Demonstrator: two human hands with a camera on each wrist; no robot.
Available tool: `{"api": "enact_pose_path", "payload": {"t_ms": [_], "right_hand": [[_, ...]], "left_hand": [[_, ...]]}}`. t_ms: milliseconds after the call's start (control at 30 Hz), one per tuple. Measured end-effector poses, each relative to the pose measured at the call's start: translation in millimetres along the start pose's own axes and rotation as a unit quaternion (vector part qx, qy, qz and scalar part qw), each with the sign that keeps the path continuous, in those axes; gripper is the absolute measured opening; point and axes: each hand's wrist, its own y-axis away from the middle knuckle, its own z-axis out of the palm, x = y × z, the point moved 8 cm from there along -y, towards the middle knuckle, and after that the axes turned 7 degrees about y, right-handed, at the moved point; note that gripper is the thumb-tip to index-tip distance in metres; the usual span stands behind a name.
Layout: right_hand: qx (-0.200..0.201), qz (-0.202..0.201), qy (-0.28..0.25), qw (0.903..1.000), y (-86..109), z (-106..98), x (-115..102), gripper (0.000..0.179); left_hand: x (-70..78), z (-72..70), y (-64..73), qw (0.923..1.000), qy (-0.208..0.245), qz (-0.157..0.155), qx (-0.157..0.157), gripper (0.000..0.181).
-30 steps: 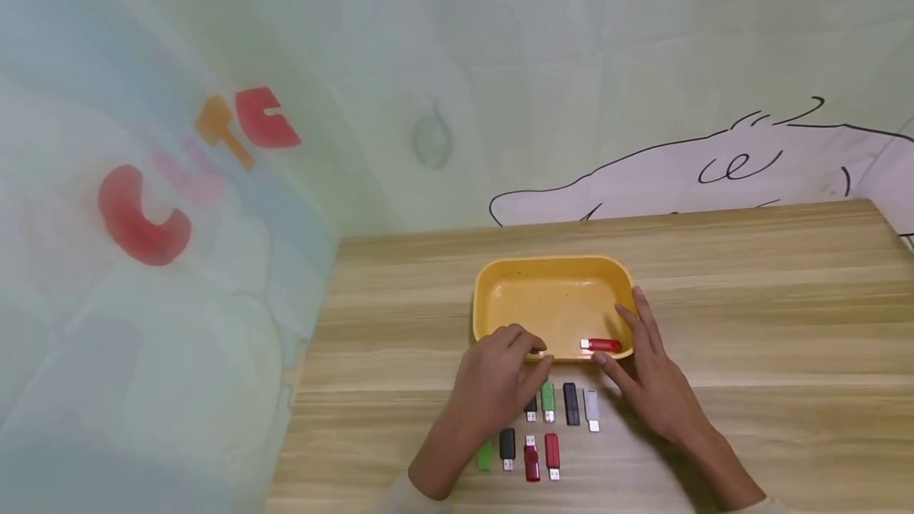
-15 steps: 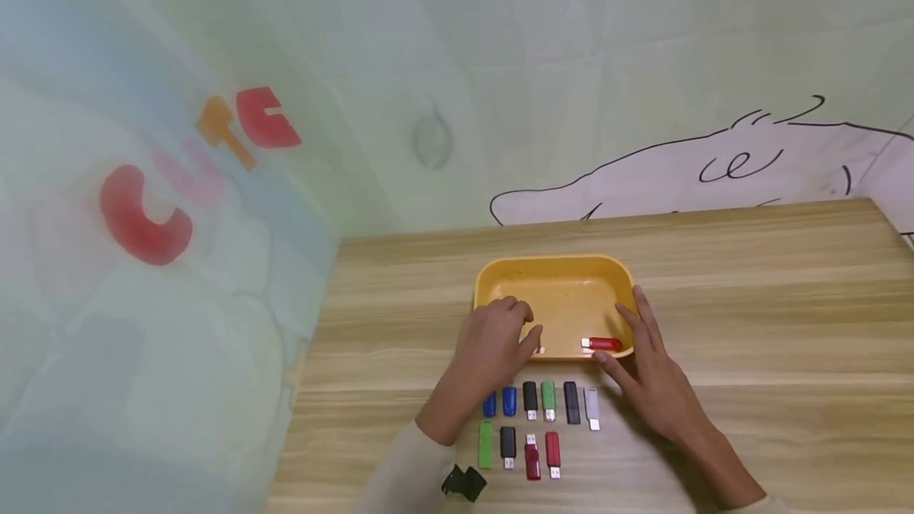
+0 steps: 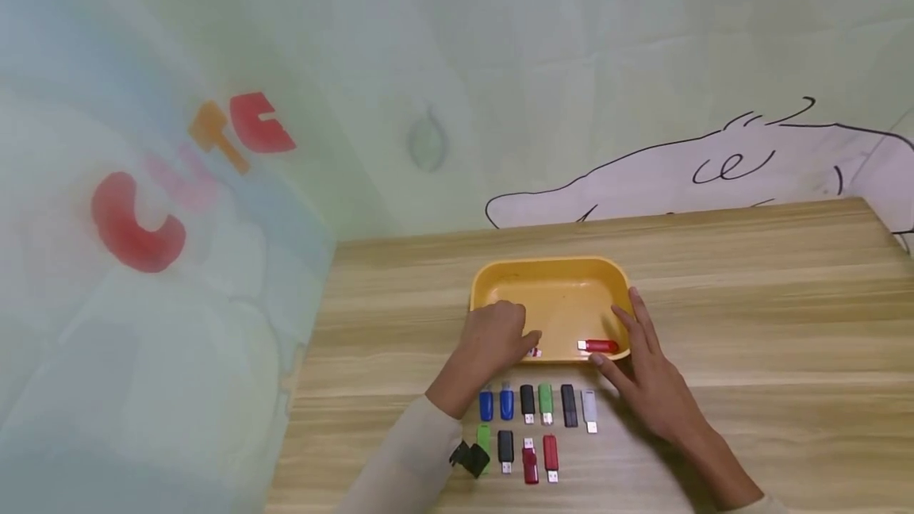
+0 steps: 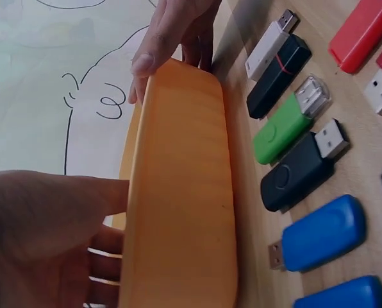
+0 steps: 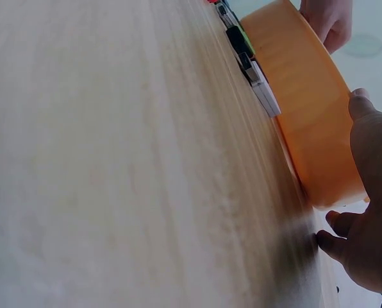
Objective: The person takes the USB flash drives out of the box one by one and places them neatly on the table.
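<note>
A yellow tray (image 3: 550, 260) lies on the table, with a red USB stick (image 3: 602, 346) inside near its front right corner. My left hand (image 3: 493, 333) reaches over the left side, its fingers down inside the tray and its thumb by a red-and-white end (image 3: 534, 352) of another small piece. The left wrist view has the thumb (image 4: 107, 192) at the rim and the other fingers behind the wall, so I cannot tell whether they hold anything. My right hand (image 3: 660, 395) rests at the right front corner, thumb at the front rim, fingers stretched along the right side.
Two rows of USB sticks lie in front of the tray. The back row has two blue ones (image 3: 507, 403), a black, a green (image 3: 546, 403), a dark and a pale grey one (image 3: 589, 409). Nearer lie green, black (image 3: 505, 449), dark red and red (image 3: 551, 454) ones.
My left hand has moved from the tray's front edge further in, and its fingers have dipped lower. The blue sticks under its wrist have come into view. The right hand stays at its corner.
</note>
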Motion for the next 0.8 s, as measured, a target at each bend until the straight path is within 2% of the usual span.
{"api": "enact_pose_path", "payload": {"t_ms": [167,333,600,800], "right_hand": [[0.001,0.001,0.003,1.0000,-1.0,-1,0,0.083],[-0.005,0.005,0.000,1.0000,-1.4,-1,0,0.084],[-0.001,0.006,0.007,1.0000,1.0,-2,0,0.083],[0.002,0.002,-0.002,1.0000,0.4,0,-1,0.083]], "left_hand": [[2.3,7.2,-6.3,0.9979,-0.002,-0.021,-0.061,0.046],[6.1,13.0,-15.7,0.9953,-0.037,-0.033,-0.084,0.053],[15.5,15.9,-23.6,0.9874,-0.123,-0.046,-0.088,0.057],[19.2,18.7,-26.7,0.9831,-0.158,-0.047,-0.079,0.055]]}}
